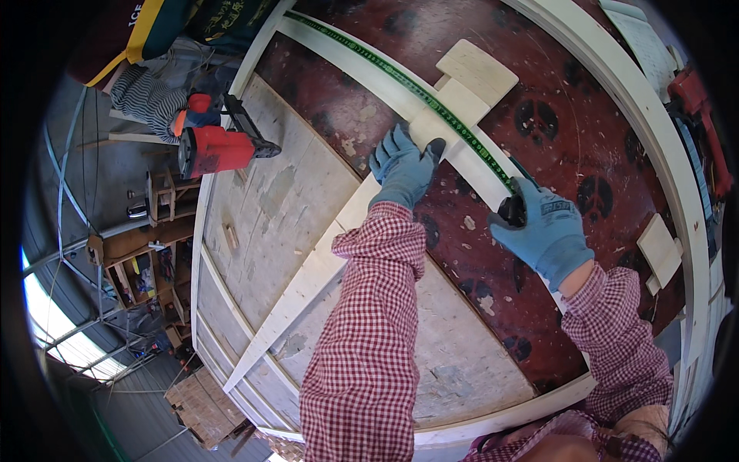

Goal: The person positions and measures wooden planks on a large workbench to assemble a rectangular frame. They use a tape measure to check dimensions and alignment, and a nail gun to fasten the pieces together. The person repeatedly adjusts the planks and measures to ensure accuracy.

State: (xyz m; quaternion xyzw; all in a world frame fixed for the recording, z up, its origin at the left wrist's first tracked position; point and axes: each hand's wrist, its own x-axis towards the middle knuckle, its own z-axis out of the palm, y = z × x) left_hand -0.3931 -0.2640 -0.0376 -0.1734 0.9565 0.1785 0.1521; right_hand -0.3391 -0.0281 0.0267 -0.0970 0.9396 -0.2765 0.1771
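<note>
My right hand, in a blue glove, is closed round a dark tape measure. A thin dark stick-like item shows beside its fingers, its kind unclear. The tape's green blade runs from the case to the far left, along a long pale wooden strip. My left hand, also gloved, lies with its fingers stretched and thumb apart where a second pale batten meets that strip. Just beyond it, small pale wood blocks sit against the strip.
At the left, another person's striped sleeve reaches toward a red and black power tool at the frame's edge. A dark red panel and worn boards lie under the strips. More wood blocks rest at right.
</note>
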